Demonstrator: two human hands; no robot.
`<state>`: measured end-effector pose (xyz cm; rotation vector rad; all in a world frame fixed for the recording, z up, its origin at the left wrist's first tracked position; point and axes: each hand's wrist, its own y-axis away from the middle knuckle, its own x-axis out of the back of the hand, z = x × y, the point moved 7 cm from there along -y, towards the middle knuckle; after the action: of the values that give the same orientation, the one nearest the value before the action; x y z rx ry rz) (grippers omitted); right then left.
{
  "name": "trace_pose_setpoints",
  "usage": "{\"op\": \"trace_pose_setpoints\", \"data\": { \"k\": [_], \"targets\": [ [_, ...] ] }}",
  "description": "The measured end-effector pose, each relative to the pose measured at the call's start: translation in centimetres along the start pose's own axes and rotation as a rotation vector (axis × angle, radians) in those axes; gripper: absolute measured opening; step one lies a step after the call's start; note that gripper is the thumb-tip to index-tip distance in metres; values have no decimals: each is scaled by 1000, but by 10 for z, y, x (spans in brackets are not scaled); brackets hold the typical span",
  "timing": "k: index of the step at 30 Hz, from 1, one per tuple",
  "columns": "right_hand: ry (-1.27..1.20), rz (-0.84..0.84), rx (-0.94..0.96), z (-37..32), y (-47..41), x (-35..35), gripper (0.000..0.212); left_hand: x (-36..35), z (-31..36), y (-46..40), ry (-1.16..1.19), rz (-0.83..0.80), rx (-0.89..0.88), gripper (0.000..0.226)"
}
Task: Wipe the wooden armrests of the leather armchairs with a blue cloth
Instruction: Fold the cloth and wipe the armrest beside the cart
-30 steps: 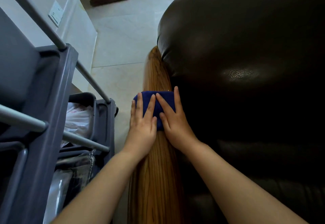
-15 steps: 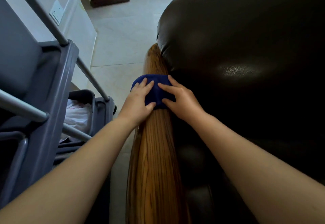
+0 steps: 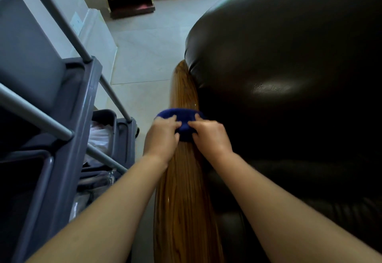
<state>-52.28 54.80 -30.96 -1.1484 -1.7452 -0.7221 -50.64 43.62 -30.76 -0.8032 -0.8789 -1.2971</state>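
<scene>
Pale tile floor [image 3: 142, 64]; glossy grained armrest [image 3: 184, 190] beside dark leather; both hands' [image 3: 163, 136] [image 3: 210, 136] fingers bunch the cloth [image 3: 182, 116].

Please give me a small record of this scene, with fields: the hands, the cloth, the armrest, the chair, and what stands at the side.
left hand: on the blue cloth, fingers curled into it
right hand: on the same cloth, fingers curled
cloth position: draped across the wooden armrest, toward its far half
armrest: glossy wood, bare on both sides of the cloth
armchair: dark leather, right of the armrest
side: grey cart at left, on the tiled floor
</scene>
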Motion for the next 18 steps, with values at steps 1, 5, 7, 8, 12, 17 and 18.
{"op": "trace_pose_setpoints", "data": {
  "k": [1, 5, 7, 8, 12, 17, 18],
  "targets": [
    [43, -39, 2, -4, 12, -2, 31, -3, 1, 13, -21, -27, 0, 39],
    [142, -208, 42, -23, 60, -8, 33, -5, 3, 72, -21, -144, 54, 43],
    [149, -284, 48, -31, 81, -5, 30, -1, 7, 100, -28, -211, 60, 42],
    [125, -330, 34, -34, 90, -2, 28, 2, 10, 114, -25, -250, 64, 40],
    [-18, -489, -68, -37, 128, 14, 24, 19, 22, 154, 4, -445, 130, 29],
    [-242, -441, -129, -46, 149, 86, 24, 93, 59, 146, 53, -561, 113, 21],
    [-272, -431, -134, -47, 149, 107, 23, 113, 74, 142, 56, -572, 79, 20]
  ]
}}
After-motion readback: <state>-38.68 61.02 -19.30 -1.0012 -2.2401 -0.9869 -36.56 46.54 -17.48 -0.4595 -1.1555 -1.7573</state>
